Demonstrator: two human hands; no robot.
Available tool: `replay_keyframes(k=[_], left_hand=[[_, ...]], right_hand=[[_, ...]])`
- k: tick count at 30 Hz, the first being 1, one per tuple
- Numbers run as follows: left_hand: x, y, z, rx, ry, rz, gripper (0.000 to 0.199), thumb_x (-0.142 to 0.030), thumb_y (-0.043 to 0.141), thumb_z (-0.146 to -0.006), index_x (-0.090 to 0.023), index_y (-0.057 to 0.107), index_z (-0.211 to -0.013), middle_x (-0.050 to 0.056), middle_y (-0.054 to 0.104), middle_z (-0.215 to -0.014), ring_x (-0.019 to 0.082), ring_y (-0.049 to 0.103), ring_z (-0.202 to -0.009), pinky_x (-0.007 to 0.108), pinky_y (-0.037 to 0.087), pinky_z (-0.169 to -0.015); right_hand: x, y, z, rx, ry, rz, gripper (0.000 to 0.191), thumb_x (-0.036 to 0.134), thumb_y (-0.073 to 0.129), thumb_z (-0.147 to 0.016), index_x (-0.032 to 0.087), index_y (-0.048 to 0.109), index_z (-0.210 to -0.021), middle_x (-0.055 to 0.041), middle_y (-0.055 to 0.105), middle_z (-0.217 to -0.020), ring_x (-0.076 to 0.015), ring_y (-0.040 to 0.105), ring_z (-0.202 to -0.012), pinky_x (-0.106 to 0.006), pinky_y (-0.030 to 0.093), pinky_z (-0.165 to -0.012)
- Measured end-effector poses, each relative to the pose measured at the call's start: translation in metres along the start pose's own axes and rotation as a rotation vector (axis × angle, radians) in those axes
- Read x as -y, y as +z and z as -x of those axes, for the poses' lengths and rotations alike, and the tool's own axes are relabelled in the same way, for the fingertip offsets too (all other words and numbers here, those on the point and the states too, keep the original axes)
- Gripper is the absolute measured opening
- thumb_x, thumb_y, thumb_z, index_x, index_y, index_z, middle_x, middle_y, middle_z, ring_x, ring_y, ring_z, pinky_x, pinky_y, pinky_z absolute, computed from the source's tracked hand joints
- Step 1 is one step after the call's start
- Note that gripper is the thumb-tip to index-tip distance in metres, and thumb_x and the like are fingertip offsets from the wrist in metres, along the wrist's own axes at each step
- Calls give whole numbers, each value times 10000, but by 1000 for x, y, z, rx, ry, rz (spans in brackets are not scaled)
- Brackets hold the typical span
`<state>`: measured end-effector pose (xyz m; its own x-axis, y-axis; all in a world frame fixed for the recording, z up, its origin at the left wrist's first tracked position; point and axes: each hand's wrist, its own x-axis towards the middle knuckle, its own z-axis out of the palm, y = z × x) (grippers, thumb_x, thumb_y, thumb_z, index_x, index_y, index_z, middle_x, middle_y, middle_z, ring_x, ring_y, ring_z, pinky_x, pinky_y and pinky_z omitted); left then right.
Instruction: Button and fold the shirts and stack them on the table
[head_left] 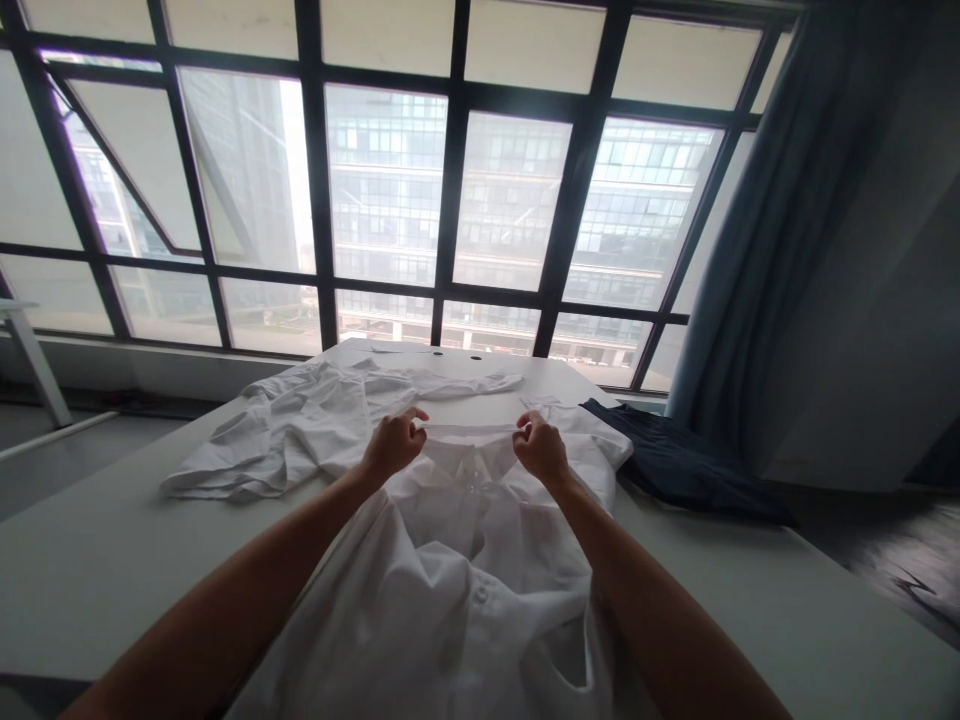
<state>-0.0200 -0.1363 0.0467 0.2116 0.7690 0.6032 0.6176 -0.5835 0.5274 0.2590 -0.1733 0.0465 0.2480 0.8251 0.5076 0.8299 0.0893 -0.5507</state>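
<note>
A white button-up shirt (435, 570) lies front up along the table, its collar end away from me and its lower part toward my body. My left hand (394, 443) pinches the left end of the shirt's collar. At the right end of that collar, my right hand (541, 447) is closed in a similar pinch. Between the two hands the collar edge runs nearly straight. Buttons show down the middle of the shirt front. Beyond my left hand lies another crumpled white garment (285, 430), partly spread out.
The white table (120, 570) extends to both sides. Dark folded cloth (682, 460) lies at its right edge. Large framed windows (386, 190) stand behind, one pane tilted open, with a dark curtain (780, 260) at the right. A white table leg (37, 365) shows far left.
</note>
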Motion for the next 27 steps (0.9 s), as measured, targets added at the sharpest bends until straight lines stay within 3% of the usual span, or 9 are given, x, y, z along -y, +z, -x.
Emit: replay_keyframes(k=[3,6,10,14,17,20,23,25,27], left_hand=[[26,-3,-6,136,49,219,461,-349,614,-829,-144,599,-1243,97,752,-927,231,720,-867,348,544,-807],[55,-9,-8,248,41,46,594,-418,714,-735,-155,610,-1257,187,692,-1190,309,661,-1109,404,514,-918],[67,-16,-6,406,-1,-242,424,-361,802,-612,-239,736,-1012,130,736,-1053,314,684,-1028,366,512,-878],[54,-28,-8,409,23,-385,274,-251,830,-575,-217,724,-826,48,728,-790,233,687,-758,287,500,-722],[49,-57,-14,342,-11,-484,201,-215,816,-614,-181,688,-766,6,663,-683,206,635,-704,277,476,-697],[44,-94,-20,109,-20,-600,157,-328,701,-821,-173,678,-833,26,651,-772,219,611,-804,280,468,-721],[29,-126,-22,-179,42,-713,293,-428,554,-945,-165,681,-960,82,636,-959,240,569,-932,277,458,-743],[15,-144,-19,-258,56,-774,390,-478,473,-979,-151,682,-1012,106,601,-1028,249,531,-981,272,446,-753],[4,-166,-15,-281,18,-850,464,-519,408,-997,-143,677,-1033,105,575,-1047,250,507,-1000,273,437,-780]], right_hand=[[-28,-2,-5,221,-102,-114,224,357,553,-867,182,684,-917,-36,688,-746,-189,616,-703,-263,453,-682],[-70,-4,-10,326,-58,108,276,396,572,-885,170,727,-849,-94,736,-921,-217,659,-877,-289,469,-829],[-105,-10,-19,383,64,343,302,273,683,-805,144,735,-1073,-171,689,-1210,-282,631,-1128,-352,428,-980],[-113,-19,-29,426,190,448,526,319,748,-764,163,662,-1259,-200,603,-1352,-320,586,-1219,-392,437,-981],[-118,-34,-31,496,234,420,555,331,805,-711,135,685,-1217,-221,641,-1280,-327,636,-1131,-376,476,-900],[-123,-50,-26,506,238,380,453,290,833,-681,139,735,-1096,-187,720,-1090,-287,693,-966,-334,494,-794],[-121,-58,-17,487,228,358,279,235,838,-659,166,761,-919,-121,738,-882,-249,697,-800,-316,484,-712],[-110,-57,-14,474,205,342,143,192,836,-637,173,732,-733,-93,713,-758,-226,675,-707,-310,469,-679],[-94,-54,-14,457,161,321,163,178,813,-657,177,658,-605,-79,676,-677,-202,646,-651,-300,449,-659]])
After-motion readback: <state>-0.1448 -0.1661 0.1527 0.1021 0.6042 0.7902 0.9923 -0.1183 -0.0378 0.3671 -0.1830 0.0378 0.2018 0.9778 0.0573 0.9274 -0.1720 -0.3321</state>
